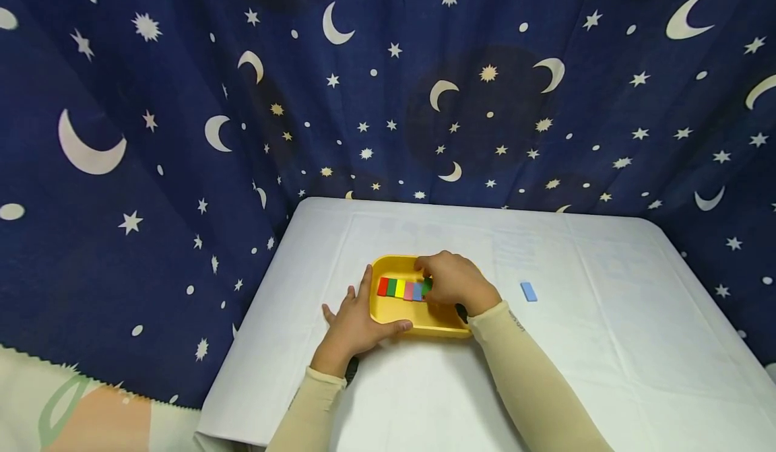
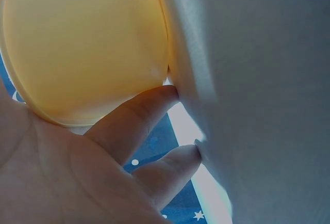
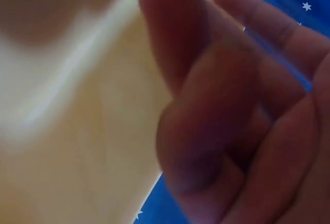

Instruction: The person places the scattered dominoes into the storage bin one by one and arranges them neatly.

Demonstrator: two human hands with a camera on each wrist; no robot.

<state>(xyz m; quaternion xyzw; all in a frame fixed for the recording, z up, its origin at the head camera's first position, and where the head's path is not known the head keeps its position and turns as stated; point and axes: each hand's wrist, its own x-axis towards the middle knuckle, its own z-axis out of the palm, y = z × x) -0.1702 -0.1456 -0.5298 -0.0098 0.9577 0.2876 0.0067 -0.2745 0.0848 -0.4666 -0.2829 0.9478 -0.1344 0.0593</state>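
Note:
A yellow tray point(image 1: 447, 331) sits on the white table. Inside it, a row of flat domino-shaped blocks runs from a red block point(image 1: 383, 286) through green, yellow and pink to a blue block point(image 1: 417, 291). My right hand point(image 1: 455, 280) reaches into the tray and pinches a green block point(image 1: 427, 286) at the row's right end; the hand partly covers it. My left hand point(image 1: 354, 324) rests against the tray's left side, fingers spread, thumb along the near rim. In the left wrist view, the palm and fingers point(image 2: 136, 118) touch the tray wall point(image 2: 87, 53).
A single blue block point(image 1: 529, 292) lies on the white table point(image 1: 606, 344) to the right of the tray. Behind the table hangs a dark blue curtain point(image 1: 412, 102) with moons and stars.

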